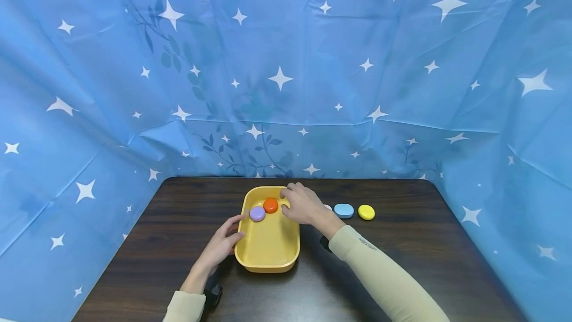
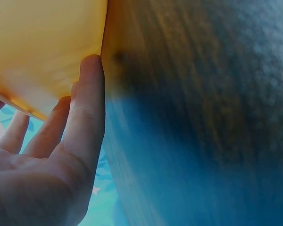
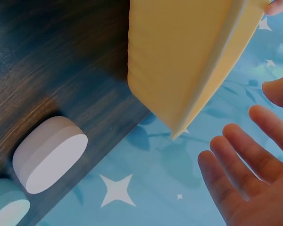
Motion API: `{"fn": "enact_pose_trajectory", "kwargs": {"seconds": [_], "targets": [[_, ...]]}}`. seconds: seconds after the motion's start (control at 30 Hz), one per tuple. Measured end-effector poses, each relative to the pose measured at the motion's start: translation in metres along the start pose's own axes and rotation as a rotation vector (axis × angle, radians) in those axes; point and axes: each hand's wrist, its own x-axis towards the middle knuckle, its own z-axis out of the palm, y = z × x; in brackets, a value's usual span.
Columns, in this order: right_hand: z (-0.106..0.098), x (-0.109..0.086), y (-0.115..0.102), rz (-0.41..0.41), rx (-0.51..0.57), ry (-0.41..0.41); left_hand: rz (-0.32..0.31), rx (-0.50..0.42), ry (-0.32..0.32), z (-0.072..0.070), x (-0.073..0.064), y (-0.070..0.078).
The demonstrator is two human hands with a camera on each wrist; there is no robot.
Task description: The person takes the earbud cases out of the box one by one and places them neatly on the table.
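A yellow tray (image 1: pixel 268 247) with raised sides stands on the table. Inside it, toward the back, lie an orange round piece (image 1: pixel 270 205) and a purple round piece (image 1: pixel 257 213). My left hand (image 1: pixel 222 243) is at the tray's left side; in the left wrist view its nearly straight fingers (image 2: pixel 87 94) touch the outer wall. Over the tray's back right rim is my right hand (image 1: pixel 304 205), fingers loosely bent and parted, holding nothing in the right wrist view. Close beside it on the table is a whitish oval piece (image 3: pixel 56 157), mostly hidden behind the wrist in the head view.
To the right of the right wrist, a light blue oval piece (image 1: pixel 343 210) and a yellow round piece (image 1: pixel 366 212) lie in a row on the dark wooden table (image 1: pixel 402 247). A blue curtain (image 1: pixel 286 103) with white stars hangs behind the table and along both sides.
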Motion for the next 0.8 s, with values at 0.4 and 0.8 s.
{"fn": "enact_pose_trajectory", "kwargs": {"seconds": [0.4, 0.8], "targets": [[0.010, 0.013, -0.004, -0.025, 0.039, 0.009, -0.005, -0.001, -0.001, -0.001, 0.001, 0.001], [0.023, 0.027, -0.009, -0.004, 0.041, -0.040, 0.000, -0.007, 0.000, -0.001, 0.000, 0.000]]}}
